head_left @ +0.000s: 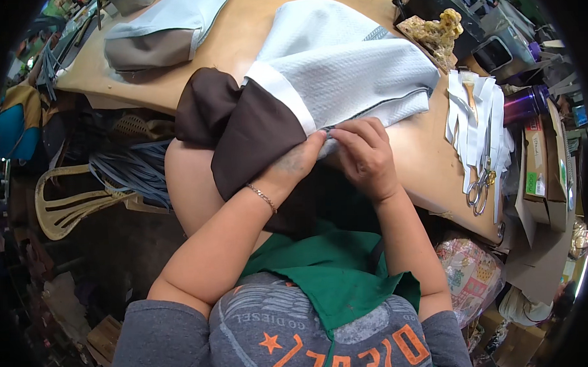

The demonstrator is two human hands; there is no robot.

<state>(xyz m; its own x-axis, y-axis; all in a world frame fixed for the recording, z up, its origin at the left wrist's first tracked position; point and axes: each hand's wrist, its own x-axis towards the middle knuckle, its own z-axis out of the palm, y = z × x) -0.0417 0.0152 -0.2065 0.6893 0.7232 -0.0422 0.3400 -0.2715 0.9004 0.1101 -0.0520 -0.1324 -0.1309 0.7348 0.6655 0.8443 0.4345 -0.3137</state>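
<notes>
A sewn piece of pale blue-grey textured material [348,71] with a white band and a dark brown fabric part [253,133] lies over the table's near edge and hangs toward my lap. My left hand [296,161] is closed on its edge beside the white band, with the thumb on top and the fingers hidden beneath. Just right of it, my right hand [369,156] pinches the same edge, thumb and fingertips together. Both hands nearly meet at the dark seam. Whether a small tool or thread sits between the fingertips cannot be made out.
A similar grey and brown sewn piece [153,46] lies at the table's far left. White strips [457,113], scissors [481,190] and a brush [470,100] rest at the right, near a yellowish crusted lump [434,36] and a purple tumbler [524,104]. A beige plastic chair [55,205] holds grey strips.
</notes>
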